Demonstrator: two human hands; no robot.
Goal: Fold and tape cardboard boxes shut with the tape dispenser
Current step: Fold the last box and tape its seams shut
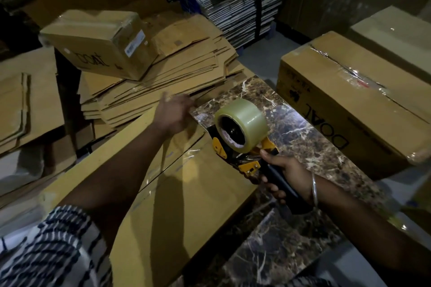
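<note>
A long cardboard box [186, 193] lies on the marble table [303, 137], with clear tape glinting along its top seam. My left hand [173, 112] reaches over the box's far end, fingers on its far edge; the hand is blurred. My right hand [283, 176] grips the black handle of the yellow tape dispenser [240, 133]. The dispenser carries a big roll of clear tape and hovers at the box's right edge.
A stack of flat cardboard sheets [163, 81] lies beyond the box, with a small taped box [98, 42] marked in black on top. A large taped box [356, 102] stands on the right. More flat cardboard [23, 105] lies on the left. Shelves of stacked sheets [240, 0] rise behind.
</note>
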